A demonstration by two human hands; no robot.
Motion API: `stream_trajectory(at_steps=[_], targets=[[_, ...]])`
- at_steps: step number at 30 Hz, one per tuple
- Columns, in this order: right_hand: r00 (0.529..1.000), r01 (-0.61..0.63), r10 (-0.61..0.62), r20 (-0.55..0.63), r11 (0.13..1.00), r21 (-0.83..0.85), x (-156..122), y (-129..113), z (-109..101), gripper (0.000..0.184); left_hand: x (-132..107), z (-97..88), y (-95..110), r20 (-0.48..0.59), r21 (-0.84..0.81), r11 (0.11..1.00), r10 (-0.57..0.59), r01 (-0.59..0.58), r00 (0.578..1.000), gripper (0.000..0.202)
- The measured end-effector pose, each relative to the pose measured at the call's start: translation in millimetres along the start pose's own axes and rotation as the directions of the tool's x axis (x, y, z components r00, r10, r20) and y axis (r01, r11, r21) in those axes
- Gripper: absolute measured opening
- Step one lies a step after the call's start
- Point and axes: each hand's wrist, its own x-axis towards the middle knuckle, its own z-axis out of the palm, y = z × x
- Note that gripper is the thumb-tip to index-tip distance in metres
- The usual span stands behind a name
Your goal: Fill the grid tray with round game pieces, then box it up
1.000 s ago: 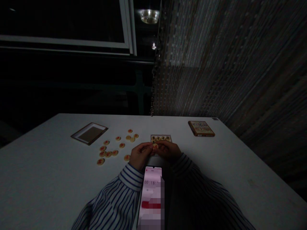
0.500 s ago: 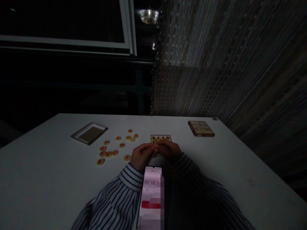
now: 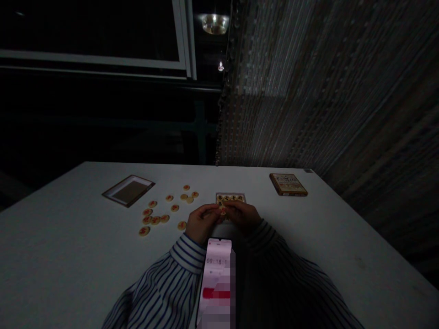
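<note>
My left hand (image 3: pixel 203 222) and my right hand (image 3: pixel 244 214) meet at the near side of a small tray (image 3: pixel 245 197) of Chinese chess pieces. Black-marked pieces (image 3: pixel 233 198) line its far row. Between my fingertips shows a Chinese chess piece (image 3: pixel 223 211) with a red mark, and the fingers of both hands are pinched at it. The hands hide much of the tray's near part. Loose red-marked pieces (image 3: pixel 155 220) lie scattered to the left of my left hand; a few show blank faces.
A phone (image 3: pixel 216 274) with a running timer lies between my forearms. At the back left of the white table (image 3: pixel 85 256) is an open box lid or shallow box (image 3: pixel 111 194). A printed box (image 3: pixel 288 184) rests at the back right. Beaded curtain strings (image 3: pixel 267 114) hang behind.
My fingers have shifted slightly over the tray, and the red-marked piece between them shows more clearly. The loose pieces and boxes stay where they were.
</note>
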Motion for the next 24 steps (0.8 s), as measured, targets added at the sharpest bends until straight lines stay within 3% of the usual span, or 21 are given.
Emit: stream_trajectory(at_steps=[9, 24], targets=[[0.960, 0.273, -0.278, -0.040, 0.957, -0.097, 2, 7, 3, 0.025, 2, -2.7, -2, 0.005, -0.037, 0.999, -0.013, 0.013, 1.000, 0.026], [0.946, 0.320, -0.291, 0.143, 0.906, -0.276, 10, 0, -6, 0.028, 3, -3.5, -2, 0.007, -0.043, 0.999, -0.002, 0.002, 1.000, 0.029]])
